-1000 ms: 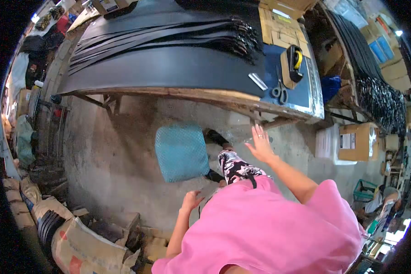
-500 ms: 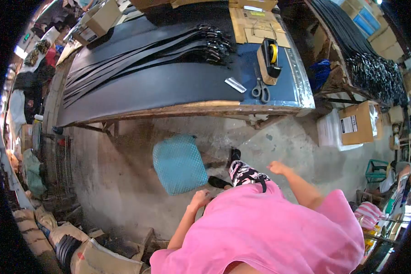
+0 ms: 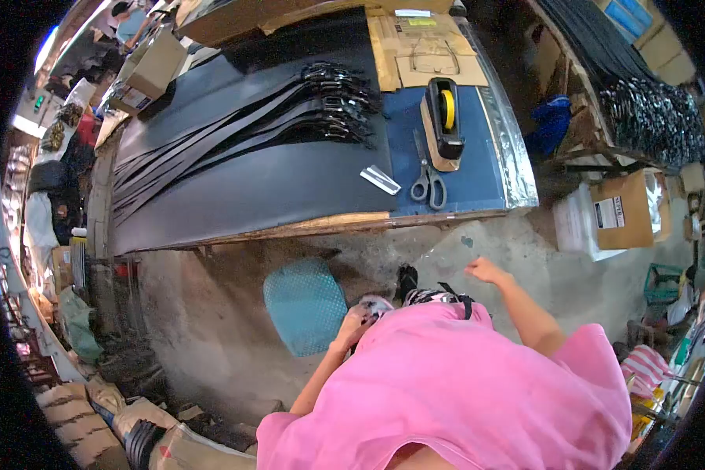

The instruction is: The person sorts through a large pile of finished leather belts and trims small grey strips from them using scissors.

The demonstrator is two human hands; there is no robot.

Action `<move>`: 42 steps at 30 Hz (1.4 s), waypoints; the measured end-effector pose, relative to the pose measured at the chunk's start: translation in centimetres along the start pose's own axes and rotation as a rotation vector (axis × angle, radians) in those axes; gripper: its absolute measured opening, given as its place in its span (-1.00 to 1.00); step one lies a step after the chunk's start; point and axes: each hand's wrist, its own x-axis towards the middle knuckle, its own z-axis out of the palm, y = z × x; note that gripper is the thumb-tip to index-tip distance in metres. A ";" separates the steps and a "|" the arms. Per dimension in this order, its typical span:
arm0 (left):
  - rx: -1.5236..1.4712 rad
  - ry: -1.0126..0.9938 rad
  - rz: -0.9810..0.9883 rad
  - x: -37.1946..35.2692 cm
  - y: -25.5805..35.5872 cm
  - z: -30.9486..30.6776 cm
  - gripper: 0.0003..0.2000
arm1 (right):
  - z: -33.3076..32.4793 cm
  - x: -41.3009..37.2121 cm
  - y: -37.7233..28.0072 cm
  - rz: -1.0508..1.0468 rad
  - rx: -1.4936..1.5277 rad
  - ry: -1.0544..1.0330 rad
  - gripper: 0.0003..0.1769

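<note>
My left hand (image 3: pixel 354 323) hangs low between the blue woven-look chair seat (image 3: pixel 305 305) and my patterned trousers (image 3: pixel 377 304). Its fingers are partly hidden against the trouser leg, and I cannot make out anything in them. On the other side, my right hand (image 3: pixel 487 271) is held out over the concrete floor with its fingers curled in and nothing visible in it. Ahead, a table carries a bundle of black belts (image 3: pixel 235 125) with buckles at one end. Scissors (image 3: pixel 428 186) lie beside a tape dispenser (image 3: pixel 444 117) with a yellow core.
A small silvery strip (image 3: pixel 380 179) and eyeglasses (image 3: pixel 435 59) lie on the table. An open carton (image 3: pixel 149 70) stands at its far left. More belts (image 3: pixel 650 117) hang over a right-hand table, with a cardboard box (image 3: pixel 623 211) below. Another person (image 3: pixel 129 23) is at the far left.
The table edge sits lower in view and looks closer. My left hand has risen beside the trouser leg, which has lifted. My right hand has moved slightly, still curled.
</note>
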 end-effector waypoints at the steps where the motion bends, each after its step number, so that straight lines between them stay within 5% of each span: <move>1: -0.164 -0.036 -0.073 1.2 -0.8 1.0 -0.67 | 0.1 0.0 0.8 0.010 0.013 -0.009 -0.58; 4: 0.100 0.295 0.225 0.8 6.0 -1.3 -0.73 | -0.1 0.3 2.5 0.055 -0.057 -0.035 -0.57; 7: -0.047 0.273 0.187 1.1 11.1 -4.8 -0.78 | 1.6 -0.1 3.7 0.192 -0.109 -0.058 -0.59; 9: -0.086 0.362 0.332 2.1 12.6 -6.7 -0.81 | 4.0 0.1 6.6 0.302 0.140 -0.033 -0.61; 13: 0.167 0.607 0.584 4.4 17.4 -12.5 -0.83 | 7.1 -0.4 10.9 0.226 0.097 -0.026 -0.60; 15: 0.257 0.635 0.606 6.1 18.3 -15.3 -0.85 | 8.9 -0.2 12.4 0.361 0.123 -0.076 -0.59; 18: 0.569 0.613 0.631 8.8 18.5 -19.9 -0.83 | 6.5 -0.9 7.5 0.573 0.104 -0.030 -0.56; 21: 0.550 0.541 0.640 11.3 17.3 -24.1 -0.77 | 3.6 -0.3 2.1 0.501 0.050 -0.039 -0.51; 24: 0.660 0.461 0.666 12.6 15.6 -28.4 -0.68 | 5.9 4.9 0.6 0.497 0.314 -0.095 -0.46; 31: 0.960 -0.062 0.849 18.0 11.9 -35.4 -0.31 | 14.4 10.8 -10.7 0.584 0.571 -0.175 -0.42; 42: 0.860 -0.176 0.794 18.9 10.7 -36.2 -0.38 | 23.2 8.8 -24.8 0.635 0.912 -0.376 -0.45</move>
